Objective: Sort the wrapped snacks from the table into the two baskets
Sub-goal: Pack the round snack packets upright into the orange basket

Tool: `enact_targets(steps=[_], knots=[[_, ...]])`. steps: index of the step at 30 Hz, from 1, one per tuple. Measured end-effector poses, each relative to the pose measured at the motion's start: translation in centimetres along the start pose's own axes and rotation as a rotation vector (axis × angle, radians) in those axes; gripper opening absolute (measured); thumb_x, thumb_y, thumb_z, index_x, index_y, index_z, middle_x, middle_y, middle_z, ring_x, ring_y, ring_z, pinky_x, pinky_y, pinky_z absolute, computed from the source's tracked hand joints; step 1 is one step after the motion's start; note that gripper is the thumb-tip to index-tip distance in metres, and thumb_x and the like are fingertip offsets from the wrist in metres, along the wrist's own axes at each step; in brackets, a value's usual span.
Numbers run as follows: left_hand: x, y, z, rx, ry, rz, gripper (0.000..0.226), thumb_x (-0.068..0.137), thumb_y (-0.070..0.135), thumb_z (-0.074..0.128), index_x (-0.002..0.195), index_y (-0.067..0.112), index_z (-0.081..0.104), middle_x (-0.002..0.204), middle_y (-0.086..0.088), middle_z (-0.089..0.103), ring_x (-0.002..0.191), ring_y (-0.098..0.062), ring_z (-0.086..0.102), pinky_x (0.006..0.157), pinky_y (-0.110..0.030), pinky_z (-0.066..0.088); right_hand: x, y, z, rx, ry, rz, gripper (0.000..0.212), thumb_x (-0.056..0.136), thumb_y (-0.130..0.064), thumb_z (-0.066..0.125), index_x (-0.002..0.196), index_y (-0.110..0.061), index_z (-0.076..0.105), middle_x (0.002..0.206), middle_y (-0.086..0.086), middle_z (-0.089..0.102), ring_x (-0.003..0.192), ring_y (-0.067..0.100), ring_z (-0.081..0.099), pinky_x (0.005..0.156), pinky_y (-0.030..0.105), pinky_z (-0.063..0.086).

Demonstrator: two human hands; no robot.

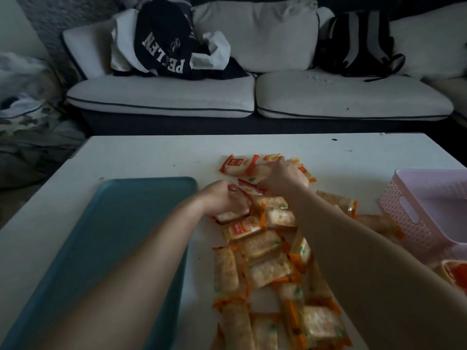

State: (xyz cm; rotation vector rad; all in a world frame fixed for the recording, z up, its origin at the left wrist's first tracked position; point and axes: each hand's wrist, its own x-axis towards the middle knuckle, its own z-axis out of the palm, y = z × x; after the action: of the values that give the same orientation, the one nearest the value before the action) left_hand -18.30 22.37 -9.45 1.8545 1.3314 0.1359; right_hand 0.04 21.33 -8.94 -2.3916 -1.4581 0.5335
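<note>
Several wrapped snacks (265,263) in orange and red wrappers lie spread over the middle of the white table (141,155). My left hand (222,198) is closed around a red-edged snack (233,215) at the pile's left side. Further back, my right hand (285,176) grips snacks in the far group (237,164). A teal basket (106,238) lies on the left, with nothing seen in it. At the right edge stands a pink perforated basket (414,213); a red-wrapped snack (454,274) lies in it.
Behind the table stands a white sofa (260,94) with dark clothing (166,44) and a black backpack (358,44) on it. Bedding is piled on the floor at left (27,114).
</note>
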Motion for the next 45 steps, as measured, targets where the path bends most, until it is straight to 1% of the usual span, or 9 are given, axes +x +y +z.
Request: enact_targets(steps=[5,10,15,24,28,33,39,42,45], knots=[[0.9,0.2,-0.5,-0.021,0.005,0.029,0.055,0.072,0.030,0.091,0.117,0.024,0.058,0.109,0.007,0.068,0.098,-0.011,0.062,0.083,-0.031,0.052,0.6,0.6,-1.4,0.278,-0.141,0.043,0.026,0.082,-0.014,0.075,0.102,-0.002,0.065,0.084,0.007,0.064,0.067,0.014,0.059,0.045,0.017,0.045],[0.2,-2.0,-2.2,-0.353,0.101,-0.038,0.109,0.040,0.046,0.101,0.131,0.029,0.043,0.118,0.002,0.066,0.109,-0.020,0.064,0.092,-0.041,0.056,0.6,1.5,-5.0,0.379,-0.136,0.053,0.012,0.090,-0.017,0.062,0.090,-0.008,0.069,0.081,0.009,0.067,0.072,0.020,0.062,0.065,0.029,0.053],[0.2,-3.0,-3.9,-0.721,0.075,-0.117,0.043,0.068,0.019,0.092,0.108,0.010,0.077,0.099,-0.015,0.078,0.089,-0.030,0.076,0.079,-0.042,0.062,2.8,-3.3,-3.9,0.643,-0.051,-0.043,0.025,0.093,-0.024,0.051,0.106,-0.009,0.066,0.089,0.007,0.067,0.076,0.019,0.061,0.065,0.031,0.050],[4.5,-3.4,-1.6,-1.188,0.390,-0.187,0.051,0.068,0.038,0.092,0.115,0.025,0.075,0.108,-0.008,0.077,0.094,-0.031,0.076,0.084,-0.049,0.062,4.3,-6.6,1.6,0.151,-0.348,-0.168,0.039,0.101,-0.033,0.045,0.109,-0.001,0.064,0.104,0.013,0.070,0.089,0.020,0.063,0.078,0.027,0.046],[3.2,-1.5,-1.1,-1.252,0.323,-0.138,0.034,0.081,0.041,0.082,0.113,0.034,0.073,0.106,-0.006,0.077,0.085,-0.025,0.077,0.068,-0.037,0.062,3.5,-5.5,1.5,0.409,-0.325,-0.141,0.048,0.096,-0.049,0.048,0.115,-0.007,0.062,0.108,0.012,0.067,0.094,0.023,0.063,0.086,0.042,0.056],[-2.3,1.8,-1.7,-1.322,0.186,0.042,0.038,0.080,0.030,0.078,0.116,0.025,0.069,0.107,-0.013,0.077,0.092,-0.032,0.076,0.072,-0.043,0.062,-1.6,-2.4,-2.6,0.894,-0.444,-0.178,0.037,0.080,-0.024,0.076,0.113,-0.011,0.065,0.105,0.018,0.070,0.092,0.029,0.069,0.093,0.046,0.058],[-9.9,9.4,1.7,-1.124,0.175,0.144,0.056,0.070,0.028,0.087,0.120,0.019,0.064,0.105,-0.007,0.078,0.095,-0.026,0.076,0.086,-0.047,0.061,-11.9,4.2,-10.9,1.051,-0.321,-0.194,0.052,0.086,0.009,0.065,0.125,-0.016,0.042,0.104,0.020,0.065,0.083,0.030,0.068,0.078,0.047,0.062],[-12.7,13.1,5.5,-1.067,0.151,0.169,0.077,0.062,0.035,0.095,0.128,0.020,0.059,0.117,-0.009,0.074,0.104,-0.028,0.073,0.090,-0.050,0.060,-17.0,8.6,-14.6,1.110,-0.367,-0.133,0.011,0.088,-0.009,0.056,0.097,-0.014,0.061,0.083,0.011,0.062,0.074,0.023,0.062,0.077,0.045,0.058],[-14.5,16.7,10.1,-1.019,0.027,0.279,0.047,0.071,0.032,0.089,0.114,0.018,0.076,0.111,-0.013,0.076,0.106,-0.034,0.072,0.095,-0.055,0.056,-21.5,12.9,-16.7,1.091,-0.257,-0.129,0.018,0.096,-0.029,0.053,0.087,-0.022,0.067,0.078,0.000,0.070,0.075,0.018,0.066,0.085,0.047,0.056]])
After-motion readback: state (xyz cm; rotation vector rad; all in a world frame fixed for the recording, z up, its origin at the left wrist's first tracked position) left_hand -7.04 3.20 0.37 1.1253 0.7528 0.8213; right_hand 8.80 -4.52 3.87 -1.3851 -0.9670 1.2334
